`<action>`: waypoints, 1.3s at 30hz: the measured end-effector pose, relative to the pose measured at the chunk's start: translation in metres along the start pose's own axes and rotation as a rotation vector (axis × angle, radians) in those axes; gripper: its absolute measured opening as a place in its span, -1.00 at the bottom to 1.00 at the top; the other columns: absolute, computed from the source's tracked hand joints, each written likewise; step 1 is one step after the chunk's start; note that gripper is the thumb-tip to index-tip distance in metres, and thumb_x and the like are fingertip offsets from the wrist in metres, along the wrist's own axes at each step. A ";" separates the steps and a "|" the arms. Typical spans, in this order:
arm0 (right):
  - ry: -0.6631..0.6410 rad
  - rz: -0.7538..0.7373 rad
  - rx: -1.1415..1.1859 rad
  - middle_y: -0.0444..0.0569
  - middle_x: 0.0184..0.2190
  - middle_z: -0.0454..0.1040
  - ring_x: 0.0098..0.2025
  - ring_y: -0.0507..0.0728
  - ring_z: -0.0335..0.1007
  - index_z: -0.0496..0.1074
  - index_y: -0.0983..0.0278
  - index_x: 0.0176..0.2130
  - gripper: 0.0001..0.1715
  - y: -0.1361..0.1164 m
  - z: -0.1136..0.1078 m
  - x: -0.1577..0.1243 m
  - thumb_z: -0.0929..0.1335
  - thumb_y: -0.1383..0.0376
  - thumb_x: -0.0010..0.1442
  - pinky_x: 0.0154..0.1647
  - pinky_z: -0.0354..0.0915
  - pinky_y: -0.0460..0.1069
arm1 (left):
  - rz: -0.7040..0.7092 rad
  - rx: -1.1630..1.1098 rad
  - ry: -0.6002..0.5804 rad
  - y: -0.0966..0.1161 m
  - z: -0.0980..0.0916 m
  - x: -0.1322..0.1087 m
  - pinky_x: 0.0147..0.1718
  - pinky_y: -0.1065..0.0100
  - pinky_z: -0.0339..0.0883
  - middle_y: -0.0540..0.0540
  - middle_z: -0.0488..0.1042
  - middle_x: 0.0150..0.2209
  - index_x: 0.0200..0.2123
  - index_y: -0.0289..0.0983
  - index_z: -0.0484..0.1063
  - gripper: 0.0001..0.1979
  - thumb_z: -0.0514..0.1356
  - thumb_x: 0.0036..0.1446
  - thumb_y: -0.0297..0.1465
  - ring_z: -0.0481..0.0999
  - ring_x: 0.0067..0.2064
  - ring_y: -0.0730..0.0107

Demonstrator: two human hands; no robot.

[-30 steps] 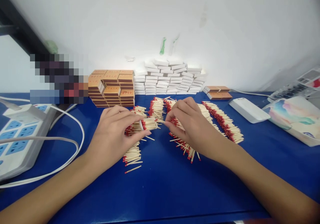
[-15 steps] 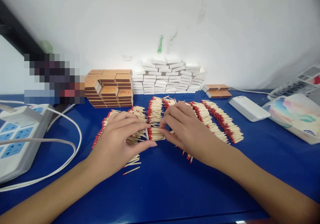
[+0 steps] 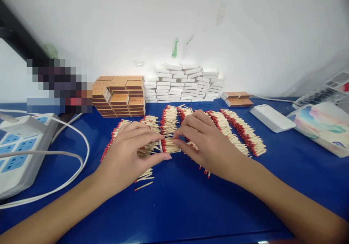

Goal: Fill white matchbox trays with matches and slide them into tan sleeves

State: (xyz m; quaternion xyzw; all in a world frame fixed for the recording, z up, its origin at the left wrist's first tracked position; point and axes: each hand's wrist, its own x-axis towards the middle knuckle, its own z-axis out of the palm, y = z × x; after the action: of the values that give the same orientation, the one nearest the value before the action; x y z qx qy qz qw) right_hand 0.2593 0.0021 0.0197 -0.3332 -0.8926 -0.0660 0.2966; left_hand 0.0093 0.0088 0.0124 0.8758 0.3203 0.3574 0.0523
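Observation:
A small white matchbox tray (image 3: 160, 147) lies on the blue tabletop between my hands, packed with red-headed matches (image 3: 171, 146). Thumb and forefinger of my left hand (image 3: 128, 146) bracket the tray's left end, one on the far side and one on the near side. At the tray's upper right, my right hand (image 3: 203, 136) has thumb and forefinger pinched together, seemingly on a matchstick that lies along the top. Those fingertips partly cover the tray's right end. Fanned rows of loose matches (image 3: 169, 118) spread behind and beside both hands.
Orange matchboxes (image 3: 120, 99) are stacked at the back left, next to piled white trays (image 3: 177, 86). A few more matchboxes (image 3: 237, 102), a white device (image 3: 272, 118) and a colourful pack (image 3: 324, 126) sit rightward. A power strip (image 3: 21, 149) with cables occupies the left.
Both hands stay almost in place around the tray. The left forefinger and thumb have shifted very slightly; the right fingertips remain pinched at the tray's right end.

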 end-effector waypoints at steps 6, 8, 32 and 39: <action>-0.009 0.033 0.055 0.06 -0.26 0.47 -0.15 0.23 0.25 0.46 0.29 -0.22 -0.85 0.004 -0.003 -0.001 0.35 0.40 0.47 -0.03 0.26 0.16 | -0.032 -0.003 -0.002 -0.001 0.000 0.000 0.01 0.10 0.38 -0.01 0.70 -0.17 -0.08 -0.20 0.61 -0.64 0.52 0.14 -0.17 0.59 -0.08 0.21; -0.022 0.034 0.089 0.04 -0.26 0.47 -0.14 0.22 0.26 0.46 0.28 -0.22 -0.85 0.004 -0.003 -0.002 0.35 0.39 0.48 -0.03 0.25 0.15 | -0.041 -0.009 0.004 0.000 0.000 0.000 0.00 0.11 0.39 -0.01 0.70 -0.17 -0.09 -0.20 0.61 -0.64 0.53 0.12 -0.17 0.59 -0.08 0.20; -0.067 0.102 0.243 0.00 -0.23 0.51 -0.14 0.20 0.29 0.42 0.23 -0.16 -0.88 0.001 -0.007 -0.003 0.34 0.42 0.49 -0.04 0.27 0.14 | -0.008 -0.066 0.005 0.003 -0.002 0.001 0.01 0.15 0.43 -0.02 0.69 -0.18 -0.06 -0.19 0.61 -0.61 0.54 0.09 -0.19 0.59 -0.08 0.23; -0.051 0.138 0.274 -0.05 -0.26 0.50 -0.14 0.17 0.30 0.41 0.23 -0.17 -0.86 -0.001 -0.008 -0.003 0.39 0.46 0.43 -0.04 0.25 0.10 | 0.005 -0.083 -0.003 0.006 -0.002 0.003 0.01 0.16 0.44 0.00 0.70 -0.21 -0.08 -0.19 0.61 -0.63 0.54 0.10 -0.20 0.61 -0.09 0.23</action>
State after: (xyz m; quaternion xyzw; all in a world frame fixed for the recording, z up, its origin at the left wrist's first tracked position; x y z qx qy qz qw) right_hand 0.2646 -0.0027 0.0245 -0.3517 -0.8755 0.0855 0.3203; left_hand 0.0128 0.0051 0.0177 0.8742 0.3028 0.3691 0.0883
